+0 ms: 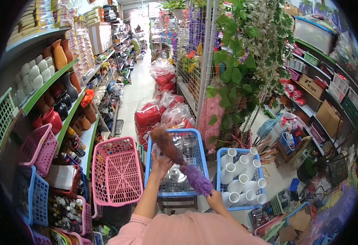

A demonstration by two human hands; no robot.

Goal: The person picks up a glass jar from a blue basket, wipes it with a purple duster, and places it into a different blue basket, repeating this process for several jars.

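My right hand (215,198) is closed round the lower end of a fluffy duster (197,179), purple near the hand and brown toward its far tip. The duster slants up and left over a blue basket (203,163) that holds clear glass items (175,175). Over the left part of that basket is my left hand (161,165), fingers raised and apart, beside the brown part of the duster. Whether a glass item touches its fingertips is hard to make out.
An empty pink basket (117,202) stands left of the blue one. To the right, another blue basket (219,179) holds several white vases (243,168). Red bundles in plastic (148,116) lie ahead. Shelves (50,83) line the left; hanging leaves (232,73) cover a mesh rack.
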